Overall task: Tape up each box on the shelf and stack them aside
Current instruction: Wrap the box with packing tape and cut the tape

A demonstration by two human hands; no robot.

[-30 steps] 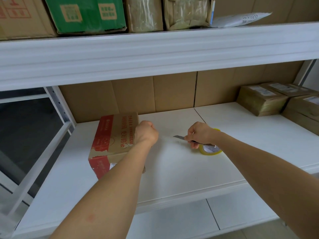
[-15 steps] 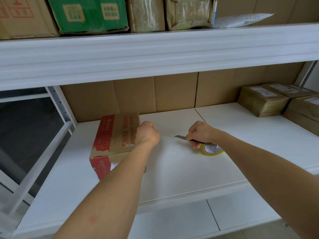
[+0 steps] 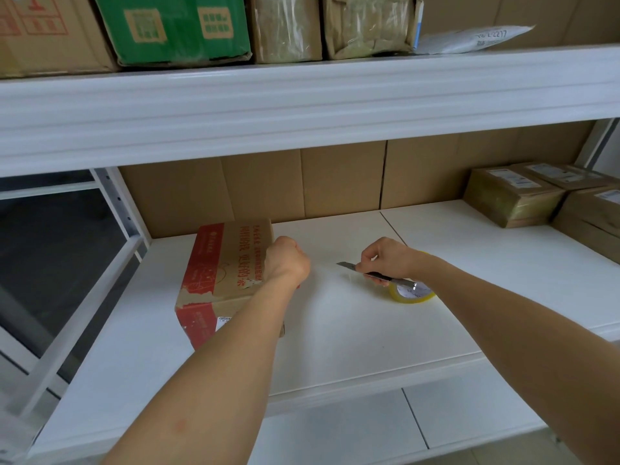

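right fingers (image 3: 367, 263) pinch a knife (image 3: 375, 273), blade bared toward 9 o'clock; left fingers (image 3: 285, 260), curled at the box (image 3: 228, 270) edge, grip unclear. box at 9, tape (image 3: 411, 293) at 3. a slip could nick that hand.

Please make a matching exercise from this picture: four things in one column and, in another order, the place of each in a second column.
Things:
1. red and brown box
2. tape roll
3. utility knife
4. green box

Places:
A. on the upper shelf
B. in the right hand's grip
C. under the left hand
D. flat on the shelf, beneath the right wrist

Pairs: 1-C, 2-D, 3-B, 4-A
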